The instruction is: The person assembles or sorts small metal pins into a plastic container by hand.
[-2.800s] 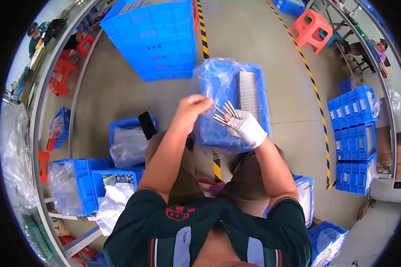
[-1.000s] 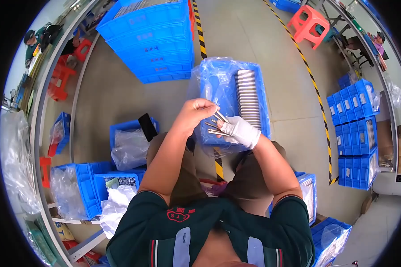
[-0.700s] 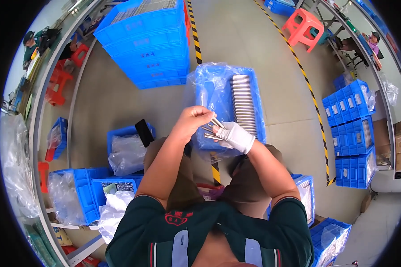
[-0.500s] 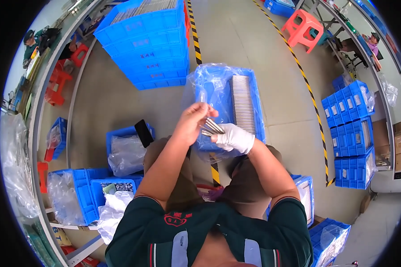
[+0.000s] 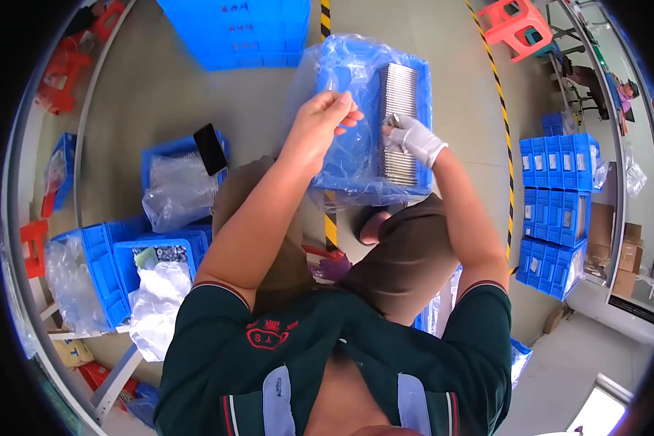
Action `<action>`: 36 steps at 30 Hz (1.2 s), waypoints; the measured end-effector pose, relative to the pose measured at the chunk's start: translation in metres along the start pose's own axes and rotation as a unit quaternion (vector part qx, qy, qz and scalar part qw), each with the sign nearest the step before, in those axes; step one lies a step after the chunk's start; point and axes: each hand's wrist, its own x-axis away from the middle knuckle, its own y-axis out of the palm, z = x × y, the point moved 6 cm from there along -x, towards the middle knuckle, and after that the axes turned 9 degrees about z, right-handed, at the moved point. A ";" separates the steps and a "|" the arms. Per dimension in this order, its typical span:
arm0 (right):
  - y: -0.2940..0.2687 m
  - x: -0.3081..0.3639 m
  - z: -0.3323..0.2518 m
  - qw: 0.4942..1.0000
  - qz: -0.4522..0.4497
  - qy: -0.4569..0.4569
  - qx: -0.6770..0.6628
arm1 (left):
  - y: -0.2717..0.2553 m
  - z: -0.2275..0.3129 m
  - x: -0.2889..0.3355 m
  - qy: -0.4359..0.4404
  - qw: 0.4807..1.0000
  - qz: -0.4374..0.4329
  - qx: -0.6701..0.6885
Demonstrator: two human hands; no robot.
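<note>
A: What does each hand show?
B: Right hand (image 5: 414,140), gloved: fingers bent inward, apparently pinching a few metal rods (image 5: 393,119) whose ends show beside the thumb. Left hand (image 5: 325,120), bare: fingers half curled, no rod visible between them; whether their tips meet cannot be told.

A: Where is the packed row (image 5: 399,83)?
B: Beneath the right fingers, running both beyond and nearer than them, inside a blue tote (image 5: 425,87). Clear plastic liner (image 5: 350,163) lies to the left of these fingers; a black phone (image 5: 210,149) is well to the left of the left fingers.

A: What has just changed?
B: The rods, fanned a moment ago between both hands, are now over the row, with the left fingers apart from them.

A: And its significance?
B: Handling now appears one-handed and centred on the row; the glove hides whether the held rods touch it.
</note>
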 end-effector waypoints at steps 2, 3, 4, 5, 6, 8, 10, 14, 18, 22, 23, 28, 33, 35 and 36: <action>-0.011 -0.016 0.028 0.999 -0.003 0.026 0.040 | 0.000 -0.001 0.003 -0.020 1.000 -0.014 0.014; -0.018 -0.020 0.045 0.996 0.001 0.044 0.076 | 0.003 -0.003 0.005 -0.039 0.998 -0.035 0.026; -0.017 -0.021 0.053 0.996 -0.005 0.049 0.078 | 0.003 -0.004 0.007 -0.058 0.996 -0.053 0.037; -0.016 -0.020 0.063 0.991 -0.016 0.055 0.119 | 0.002 -0.004 0.007 -0.063 0.996 -0.048 0.039; -0.016 -0.020 0.073 0.985 -0.028 0.061 0.160 | 0.002 -0.001 0.007 -0.053 0.997 -0.048 0.031; -0.018 -0.020 0.086 0.982 -0.023 0.060 0.176 | 0.004 0.001 0.009 -0.049 0.997 -0.047 0.025; -0.019 -0.018 0.087 0.922 -0.043 -0.016 0.385 | 0.009 0.003 0.010 -0.048 0.997 -0.060 0.028; -0.016 -0.012 0.092 0.878 -0.057 -0.070 0.470 | 0.012 0.001 0.008 -0.048 0.996 -0.062 0.030; -0.004 -0.004 0.083 0.773 -0.057 -0.060 0.629 | 0.011 -0.002 0.005 -0.043 0.997 -0.060 0.029; 0.004 0.007 0.072 0.750 -0.032 -0.079 0.656 | 0.010 0.000 0.007 -0.046 0.997 -0.050 0.032; 0.004 0.010 0.068 0.740 -0.014 -0.076 0.668 | 0.009 -0.001 0.008 -0.046 0.997 -0.048 0.034; 0.001 0.010 0.064 0.725 0.031 -0.100 0.681 | 0.008 0.000 0.006 -0.045 0.997 -0.044 0.037; -0.007 0.006 0.061 0.749 0.059 -0.104 0.652 | 0.007 0.001 0.006 -0.043 0.997 -0.044 0.037; -0.009 0.005 0.061 0.749 0.060 -0.097 0.653 | 0.007 0.001 0.006 -0.044 0.997 -0.043 0.035; -0.011 0.004 0.062 0.749 0.062 -0.089 0.653 | 0.007 0.001 0.006 -0.043 0.998 -0.042 0.035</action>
